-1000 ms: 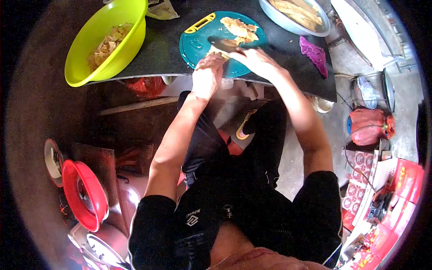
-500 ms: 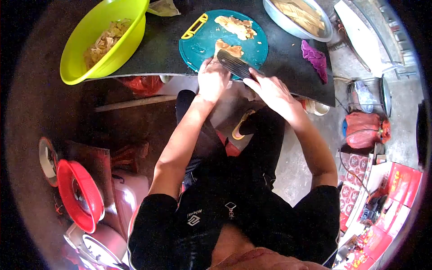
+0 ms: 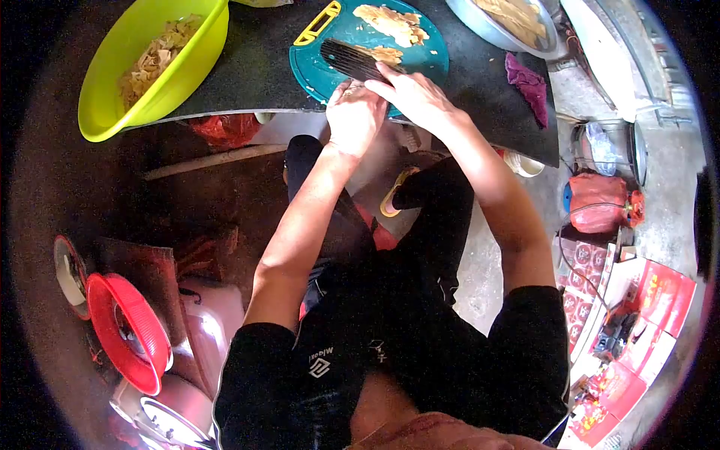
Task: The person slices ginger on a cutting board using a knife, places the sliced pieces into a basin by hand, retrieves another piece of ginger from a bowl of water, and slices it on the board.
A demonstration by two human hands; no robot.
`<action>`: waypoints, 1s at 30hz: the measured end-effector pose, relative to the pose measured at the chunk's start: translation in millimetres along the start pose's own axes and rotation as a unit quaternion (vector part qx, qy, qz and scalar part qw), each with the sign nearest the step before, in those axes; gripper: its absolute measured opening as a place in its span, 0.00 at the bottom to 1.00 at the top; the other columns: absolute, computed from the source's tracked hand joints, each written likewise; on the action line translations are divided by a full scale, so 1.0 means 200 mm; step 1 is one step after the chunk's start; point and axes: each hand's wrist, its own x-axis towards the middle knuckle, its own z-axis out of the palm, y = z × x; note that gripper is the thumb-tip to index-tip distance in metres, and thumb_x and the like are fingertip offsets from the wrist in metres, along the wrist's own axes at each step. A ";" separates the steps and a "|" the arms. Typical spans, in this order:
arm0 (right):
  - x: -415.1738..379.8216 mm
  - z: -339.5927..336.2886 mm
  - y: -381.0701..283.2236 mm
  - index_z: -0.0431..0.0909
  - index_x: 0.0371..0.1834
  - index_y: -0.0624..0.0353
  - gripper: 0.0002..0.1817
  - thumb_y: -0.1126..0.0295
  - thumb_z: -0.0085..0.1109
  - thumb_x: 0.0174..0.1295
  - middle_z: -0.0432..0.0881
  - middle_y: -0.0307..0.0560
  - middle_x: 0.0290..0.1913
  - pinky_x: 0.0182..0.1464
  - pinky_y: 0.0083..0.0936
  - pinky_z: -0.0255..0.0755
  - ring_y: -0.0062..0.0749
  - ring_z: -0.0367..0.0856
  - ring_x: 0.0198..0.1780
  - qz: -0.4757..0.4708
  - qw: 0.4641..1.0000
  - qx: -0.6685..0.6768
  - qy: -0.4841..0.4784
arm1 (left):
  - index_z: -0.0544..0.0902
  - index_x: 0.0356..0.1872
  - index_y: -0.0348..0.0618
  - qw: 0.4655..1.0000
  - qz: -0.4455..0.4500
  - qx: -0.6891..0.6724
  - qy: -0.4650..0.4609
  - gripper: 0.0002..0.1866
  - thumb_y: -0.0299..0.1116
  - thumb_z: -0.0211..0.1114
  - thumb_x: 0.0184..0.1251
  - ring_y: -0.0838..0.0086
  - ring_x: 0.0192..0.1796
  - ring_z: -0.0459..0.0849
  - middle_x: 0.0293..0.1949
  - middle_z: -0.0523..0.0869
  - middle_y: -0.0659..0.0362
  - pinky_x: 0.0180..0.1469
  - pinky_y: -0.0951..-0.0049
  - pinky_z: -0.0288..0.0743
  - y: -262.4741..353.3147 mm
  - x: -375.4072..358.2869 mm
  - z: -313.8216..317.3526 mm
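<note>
A round teal cutting board with a yellow handle lies at the table's front edge. My right hand is closed on a dark, ridged cleaver, whose blade points left over the board. Beside the blade, my left hand has its fingers curled at the board's near edge; what they hold is hidden. Pale yellow food shows just behind the blade, partly covered by it. Farther back on the board sits a larger yellowish piece.
A lime-green basin with cut pieces stands at the left of the dark table. At the right are a pale bowl of yellowish sheets and a purple cloth. A red basket is low at left.
The cleaver has shifted left and up and lies at a flatter angle, with my right hand moving along. The whole view has shifted slightly.
</note>
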 end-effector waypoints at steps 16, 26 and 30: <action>0.14 -0.02 0.07 0.70 0.66 0.58 0.31 0.45 0.46 0.70 0.80 0.70 0.49 0.56 0.41 0.72 0.59 0.79 0.55 0.005 0.998 0.049 0.043 | 0.86 0.37 0.46 0.999 -0.002 -0.016 0.035 0.06 0.32 0.65 0.62 0.68 0.52 0.86 0.43 0.89 0.59 0.59 0.62 0.75 0.00 0.00 0.04; -0.07 -0.11 0.21 0.78 0.56 0.53 0.28 0.41 0.48 0.69 0.86 0.58 0.36 0.38 0.40 0.79 0.45 0.87 0.38 -0.146 0.988 0.025 0.042 | 0.86 0.41 0.41 0.999 0.015 -0.029 -0.016 0.11 0.26 0.65 0.55 0.61 0.48 0.85 0.41 0.87 0.54 0.61 0.59 0.72 -0.06 0.01 -0.04; -0.30 -0.15 0.07 0.66 0.71 0.48 0.34 0.41 0.48 0.68 0.82 0.68 0.35 0.48 0.48 0.76 0.63 0.83 0.42 0.035 0.996 -0.060 -0.057 | 0.85 0.41 0.38 0.999 0.019 -0.025 -0.021 0.12 0.28 0.66 0.55 0.58 0.47 0.84 0.40 0.86 0.51 0.62 0.58 0.71 -0.07 -0.02 -0.07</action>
